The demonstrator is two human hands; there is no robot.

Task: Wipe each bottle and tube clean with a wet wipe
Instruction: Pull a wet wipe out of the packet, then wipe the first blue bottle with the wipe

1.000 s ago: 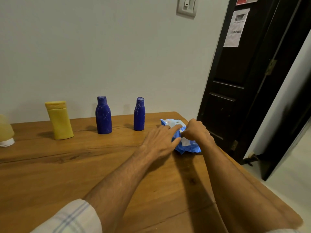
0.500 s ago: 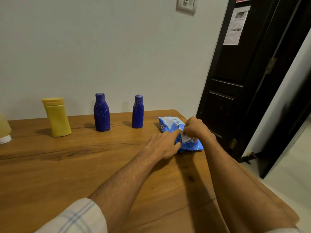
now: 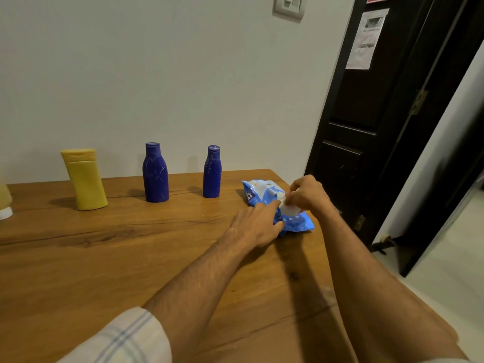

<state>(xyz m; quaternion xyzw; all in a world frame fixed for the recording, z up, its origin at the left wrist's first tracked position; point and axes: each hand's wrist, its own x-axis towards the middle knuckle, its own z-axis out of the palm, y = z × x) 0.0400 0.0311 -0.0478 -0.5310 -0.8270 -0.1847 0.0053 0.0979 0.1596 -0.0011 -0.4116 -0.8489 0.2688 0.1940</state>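
A blue wet wipe pack point(image 3: 296, 224) lies near the table's far right corner. My left hand point(image 3: 255, 226) presses flat on the pack's near side with straight fingers. My right hand point(image 3: 306, 195) pinches a white wipe point(image 3: 289, 209) at the pack's top opening. Along the wall stand a yellow bottle point(image 3: 85, 179), a larger blue bottle point(image 3: 155, 174) and a smaller blue bottle point(image 3: 211, 176), all upright and apart from both hands. The blue bottles show pale scratchy marks.
The wooden table point(image 3: 104, 258) runs to the wall. A pale yellow tube point(image 3: 4, 200) with a white cap is cut off at the left edge. A dark door point(image 3: 379, 127) stands open just right of the table, with floor beyond.
My right hand has lifted slightly over the pack and a white wipe now shows under its fingers. My left hand stays pressed on the pack.
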